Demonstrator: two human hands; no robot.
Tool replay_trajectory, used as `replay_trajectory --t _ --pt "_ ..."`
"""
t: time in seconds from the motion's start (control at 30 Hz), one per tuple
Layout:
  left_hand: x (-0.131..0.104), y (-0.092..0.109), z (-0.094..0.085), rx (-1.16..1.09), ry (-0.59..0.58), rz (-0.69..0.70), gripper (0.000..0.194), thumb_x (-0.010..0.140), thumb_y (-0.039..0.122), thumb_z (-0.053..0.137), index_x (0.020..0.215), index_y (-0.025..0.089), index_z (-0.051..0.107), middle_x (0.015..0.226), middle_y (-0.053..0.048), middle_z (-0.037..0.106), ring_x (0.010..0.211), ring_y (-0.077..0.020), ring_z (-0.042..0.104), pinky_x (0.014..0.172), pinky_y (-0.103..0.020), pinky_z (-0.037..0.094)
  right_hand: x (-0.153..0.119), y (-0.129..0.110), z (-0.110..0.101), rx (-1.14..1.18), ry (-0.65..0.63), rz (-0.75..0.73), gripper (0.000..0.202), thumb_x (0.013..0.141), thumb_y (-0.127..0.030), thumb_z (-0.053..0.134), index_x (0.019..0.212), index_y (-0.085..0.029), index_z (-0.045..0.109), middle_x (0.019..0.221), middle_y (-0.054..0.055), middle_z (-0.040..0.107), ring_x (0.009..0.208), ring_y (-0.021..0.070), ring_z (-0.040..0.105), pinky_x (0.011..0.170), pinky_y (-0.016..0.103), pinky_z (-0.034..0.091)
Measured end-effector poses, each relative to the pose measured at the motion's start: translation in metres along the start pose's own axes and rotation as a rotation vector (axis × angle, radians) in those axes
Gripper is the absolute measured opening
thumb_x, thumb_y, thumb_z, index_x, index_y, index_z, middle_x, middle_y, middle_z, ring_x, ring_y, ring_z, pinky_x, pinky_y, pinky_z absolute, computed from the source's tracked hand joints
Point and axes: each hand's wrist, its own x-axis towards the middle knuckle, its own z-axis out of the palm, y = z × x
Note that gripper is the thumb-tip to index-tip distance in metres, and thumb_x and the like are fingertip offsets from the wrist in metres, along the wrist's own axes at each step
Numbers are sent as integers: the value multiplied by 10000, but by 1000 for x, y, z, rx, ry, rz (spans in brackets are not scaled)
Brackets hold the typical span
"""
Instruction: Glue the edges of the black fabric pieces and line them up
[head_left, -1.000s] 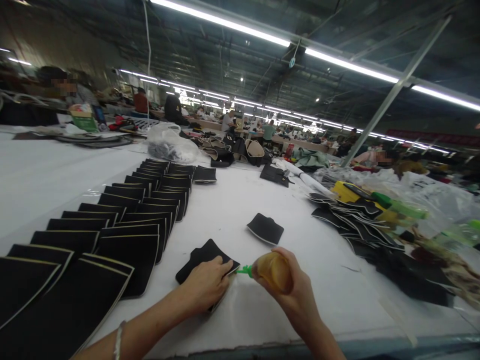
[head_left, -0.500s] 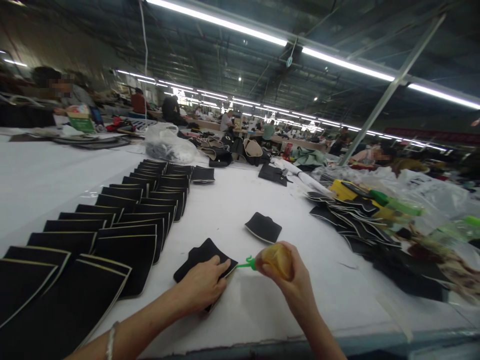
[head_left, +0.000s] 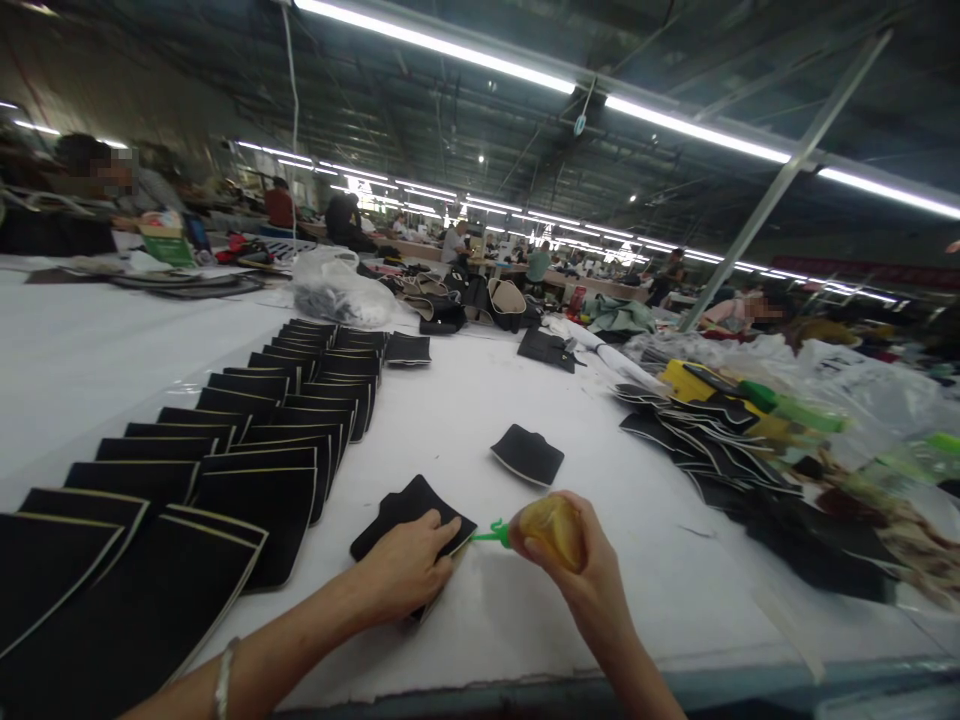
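My left hand [head_left: 412, 562] lies on a black leather-like panel [head_left: 417, 497], holding it down against the table with fingers stretched over its right part. Pale edging shows along that panel's lower right side. In my right hand [head_left: 592, 565] is a soft glue bottle [head_left: 555, 528] with amber contents, tilted sideways, fingers wrapped round it. Its thin green nozzle [head_left: 495, 533] points left and meets the panel's right corner. Another black panel [head_left: 528, 455] lies just beyond, apart from both hands.
Overlapping rows of black panels [head_left: 262, 500] cover the table's left side. To the right lie a loose pile of black pieces [head_left: 705, 430], a yellow container [head_left: 686, 380] and clear plastic bags [head_left: 847, 375]. A stuffed plastic bag [head_left: 337, 285] and dark bags stand at the back. People work further off.
The glue bottle and right hand have shifted very slightly downward, with the nozzle still at the panel's corner. My left hand stays in place on the panel.
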Motion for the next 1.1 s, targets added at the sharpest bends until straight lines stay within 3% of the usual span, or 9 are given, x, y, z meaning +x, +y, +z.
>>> replay_trajectory --t 0.13,0.33,0.53,0.67,0.83,1.0,1.1 --pt "-1 2 -1 3 -6 -7 561 860 281 327 1402 172 426 1103 -119 575 961 -257 612 872 -375 461 -4 0 1 66 -72 28 527 739 -475 747 1130 -208 517 945 40 636 841 259 609 748 349 507" --pt "-3 4 -5 -9 -27 -20 557 871 299 322 1407 182 418 1128 -127 566 983 -267 604 886 -394 458 -2 0 0 35 -5 3 499 762 -467 727 1133 -207 516 973 44 625 874 255 597 778 352 493" --pt "-1 -1 -2 -16 -27 -8 574 865 295 330 1418 159 401 1128 -123 566 982 -255 603 892 -370 453 -14 -1 2 70 -141 19 470 756 -457 726 1112 -211 541 937 27 624 820 241 605 729 312 506" --pt "0 -3 -1 -16 -26 3 566 877 312 322 1412 148 408 1149 -122 558 1005 -254 592 911 -365 442 -16 -1 2 59 -64 45 492 748 -446 738 1129 -217 527 982 31 613 885 247 585 782 322 483" --pt "-1 -3 -2 -26 -29 -2 561 877 309 333 1417 171 399 1111 -104 566 973 -232 597 894 -339 443 -18 2 1 99 -181 2 480 742 -437 732 1124 -212 548 965 33 611 843 244 592 756 317 492" --pt "-2 -4 -1 -13 -29 -10 560 877 300 321 1417 173 399 1118 -105 562 978 -238 597 892 -345 441 -20 6 1 82 -106 13 489 748 -419 743 1143 -218 536 993 31 603 872 240 587 797 315 482" --pt "-2 -4 0 -16 -24 -1 564 876 306 327 1420 174 393 1110 -107 561 956 -241 603 875 -351 447 -23 7 1 122 -179 10 497 740 -423 743 1146 -226 535 993 27 596 849 232 585 761 298 490"
